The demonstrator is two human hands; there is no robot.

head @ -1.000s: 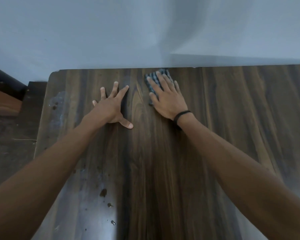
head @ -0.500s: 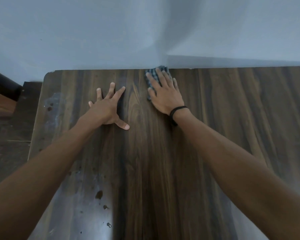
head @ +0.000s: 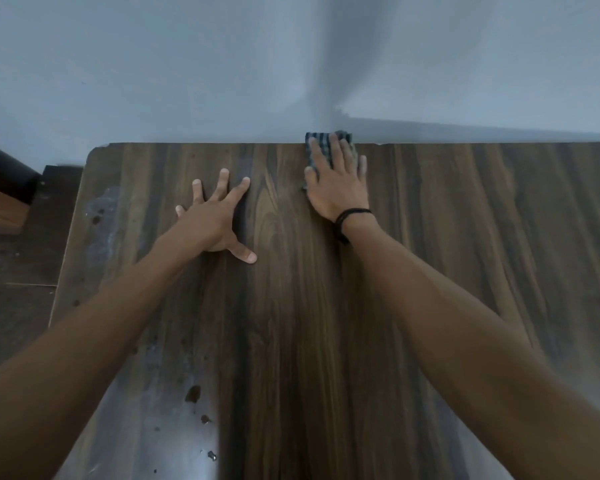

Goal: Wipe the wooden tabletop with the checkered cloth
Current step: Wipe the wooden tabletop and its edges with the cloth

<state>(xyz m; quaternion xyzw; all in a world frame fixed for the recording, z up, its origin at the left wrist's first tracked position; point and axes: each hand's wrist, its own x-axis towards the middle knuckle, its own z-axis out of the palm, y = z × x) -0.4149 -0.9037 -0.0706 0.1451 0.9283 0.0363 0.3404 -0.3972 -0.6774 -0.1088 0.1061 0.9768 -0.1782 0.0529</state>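
Checkered cloth (head: 321,139), folded small, is shown at the far edge of the bench (head: 465,237), touching the wall (head: 222,64). It is pinned flat beneath the extended fingers of the right hand (head: 336,188); it is pressed, not gripped. The left hand (head: 212,220) is laid on bare wood to the left of the cloth, fingers spread and straight, nothing held.

Because the cloth is held by downward pressure alone, it could be bunched against the wall or left behind if the hand is drawn back. It could also be pushed over the far edge, though no gap there can be made out.

A dark wristband (head: 350,216) is worn on the right wrist. Dark spots (head: 193,393) and a pale smear (head: 101,209) are seen on the left part of the bench. That side is judged unwiped, and access to it is partly blocked by the left hand and forearm. Dark floor (head: 11,306) is visible beyond the left edge.
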